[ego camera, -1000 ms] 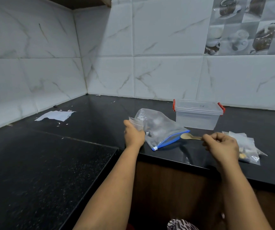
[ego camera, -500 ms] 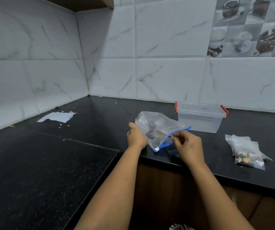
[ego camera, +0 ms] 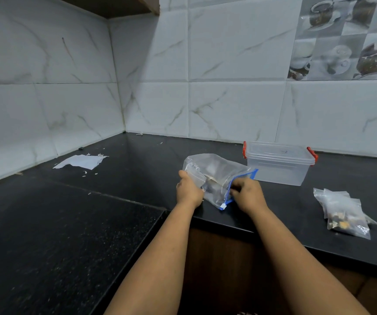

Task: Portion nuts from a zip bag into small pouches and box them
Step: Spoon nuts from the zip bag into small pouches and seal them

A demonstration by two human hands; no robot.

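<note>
So, scooping nuts: zip bag (ego camera: 217, 178) lying just left of the box (ego camera: 278, 164).
Left hand (ego camera: 188, 189) is gripping a pouch (ego camera: 196, 176) at the bag, ready for filling; right hand (ego camera: 246, 194) is pinched closed at the bag's mouth, working inside; filled pouches (ego camera: 342, 212) waiting right of the box.

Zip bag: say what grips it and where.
Right hand pinches the zip bag at its blue zip edge; left hand holds a small pouch.

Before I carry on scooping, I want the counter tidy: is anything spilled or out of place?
No nuts look spilled. The one oddity is a torn white paper scrap with small bits scattered around it, lying on the counter near the left wall, away from the zip bag, box and pouches.
</note>
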